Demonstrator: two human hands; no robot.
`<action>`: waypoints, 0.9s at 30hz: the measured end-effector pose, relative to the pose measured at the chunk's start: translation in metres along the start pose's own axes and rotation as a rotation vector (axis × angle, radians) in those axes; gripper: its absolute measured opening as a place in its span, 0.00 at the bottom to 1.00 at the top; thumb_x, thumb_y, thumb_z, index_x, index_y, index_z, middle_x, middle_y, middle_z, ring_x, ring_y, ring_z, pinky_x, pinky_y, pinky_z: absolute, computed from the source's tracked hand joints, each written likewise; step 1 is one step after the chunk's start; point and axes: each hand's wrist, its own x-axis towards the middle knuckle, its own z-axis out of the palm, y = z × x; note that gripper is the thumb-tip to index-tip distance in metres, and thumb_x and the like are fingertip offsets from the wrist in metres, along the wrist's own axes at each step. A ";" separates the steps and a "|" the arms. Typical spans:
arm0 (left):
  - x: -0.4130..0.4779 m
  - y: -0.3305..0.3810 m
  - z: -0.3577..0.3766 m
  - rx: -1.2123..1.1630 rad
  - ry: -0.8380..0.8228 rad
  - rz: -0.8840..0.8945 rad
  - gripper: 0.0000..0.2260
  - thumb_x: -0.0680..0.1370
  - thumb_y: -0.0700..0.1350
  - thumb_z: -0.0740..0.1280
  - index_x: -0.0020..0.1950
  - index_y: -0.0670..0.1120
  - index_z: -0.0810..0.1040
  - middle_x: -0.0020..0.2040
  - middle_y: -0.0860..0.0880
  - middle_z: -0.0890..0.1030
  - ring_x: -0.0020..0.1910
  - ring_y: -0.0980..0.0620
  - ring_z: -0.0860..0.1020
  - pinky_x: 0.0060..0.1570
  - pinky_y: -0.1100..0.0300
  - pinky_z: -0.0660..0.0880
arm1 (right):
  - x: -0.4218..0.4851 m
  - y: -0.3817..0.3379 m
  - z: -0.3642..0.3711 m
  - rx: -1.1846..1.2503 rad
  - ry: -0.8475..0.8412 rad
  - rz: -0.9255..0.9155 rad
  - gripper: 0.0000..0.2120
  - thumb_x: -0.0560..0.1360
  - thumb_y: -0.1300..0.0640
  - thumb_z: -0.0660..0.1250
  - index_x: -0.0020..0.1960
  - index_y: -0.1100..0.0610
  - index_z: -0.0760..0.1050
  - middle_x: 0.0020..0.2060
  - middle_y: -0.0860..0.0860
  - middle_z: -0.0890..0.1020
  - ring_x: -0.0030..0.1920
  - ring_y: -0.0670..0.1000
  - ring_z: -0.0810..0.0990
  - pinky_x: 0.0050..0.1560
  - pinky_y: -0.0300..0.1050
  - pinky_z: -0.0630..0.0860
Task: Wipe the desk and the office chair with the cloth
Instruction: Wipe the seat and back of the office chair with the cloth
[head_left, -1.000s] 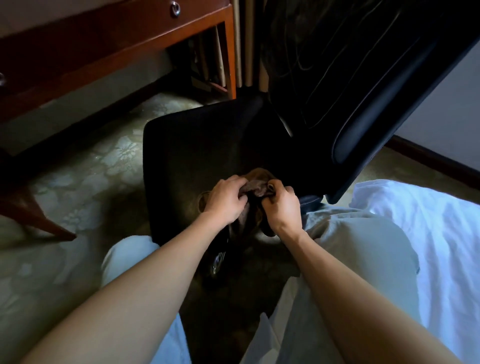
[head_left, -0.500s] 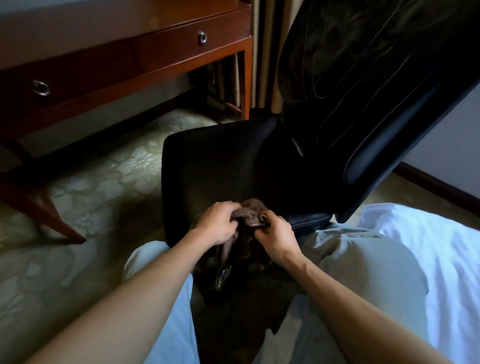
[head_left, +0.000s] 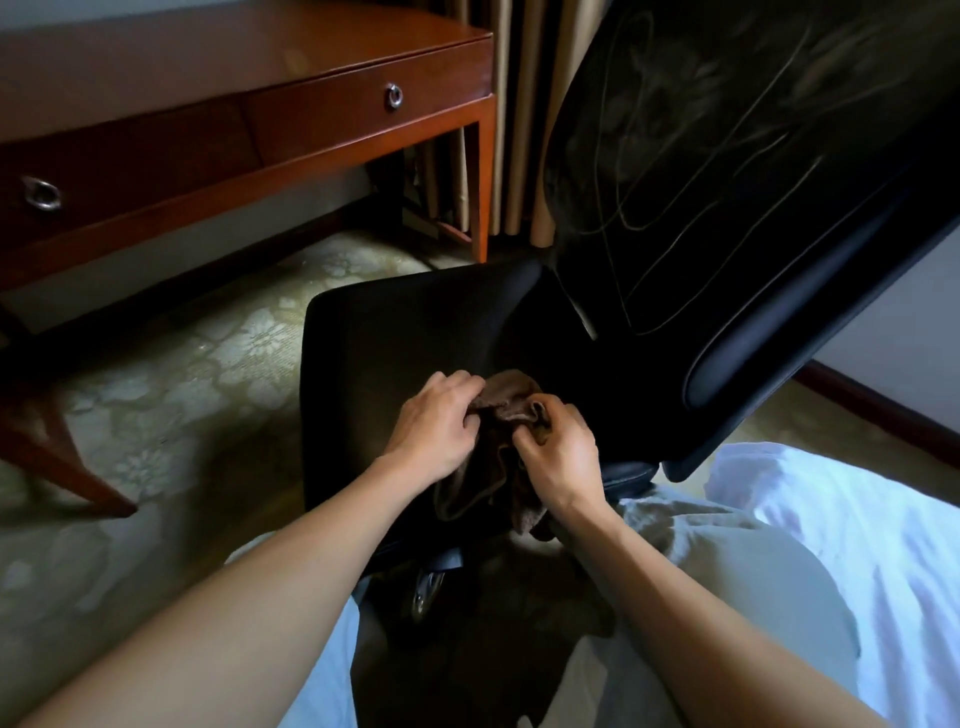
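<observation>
Both hands — left hand (head_left: 434, 431), right hand (head_left: 558, 460) — clutch the cloth (head_left: 498, 457) on the chair (head_left: 395, 338) at 6 o'clock. It looks soft and limp — best bunched.

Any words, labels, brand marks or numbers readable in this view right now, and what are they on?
No text can be read.
Pale tag at the joint of seat and chair back: too small to tell whether it bears print.
Pale lines on the chair back: loose curves, not letters.
Desk and cloth: no marks visible.

No readable text, labels, brands or numbers from my feed, on any surface in view.
</observation>
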 end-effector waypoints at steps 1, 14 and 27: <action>0.010 0.002 0.000 -0.002 0.020 0.017 0.14 0.79 0.40 0.63 0.64 0.48 0.74 0.58 0.51 0.76 0.57 0.48 0.71 0.53 0.48 0.75 | 0.011 0.001 -0.002 0.002 0.021 0.000 0.15 0.76 0.55 0.69 0.63 0.51 0.77 0.51 0.49 0.76 0.50 0.48 0.78 0.48 0.36 0.68; 0.127 0.014 0.019 -0.018 0.276 0.071 0.16 0.77 0.35 0.64 0.64 0.44 0.77 0.58 0.45 0.78 0.56 0.41 0.73 0.56 0.45 0.74 | 0.141 0.009 -0.020 -0.005 0.124 -0.098 0.19 0.78 0.65 0.63 0.68 0.57 0.75 0.61 0.54 0.75 0.59 0.51 0.77 0.62 0.36 0.73; 0.140 -0.003 0.081 -0.115 0.053 -0.042 0.11 0.78 0.39 0.62 0.59 0.44 0.77 0.58 0.43 0.78 0.53 0.37 0.72 0.54 0.41 0.72 | 0.177 0.062 0.005 -0.195 -0.107 0.105 0.23 0.80 0.66 0.57 0.74 0.54 0.71 0.66 0.56 0.78 0.66 0.56 0.76 0.62 0.39 0.69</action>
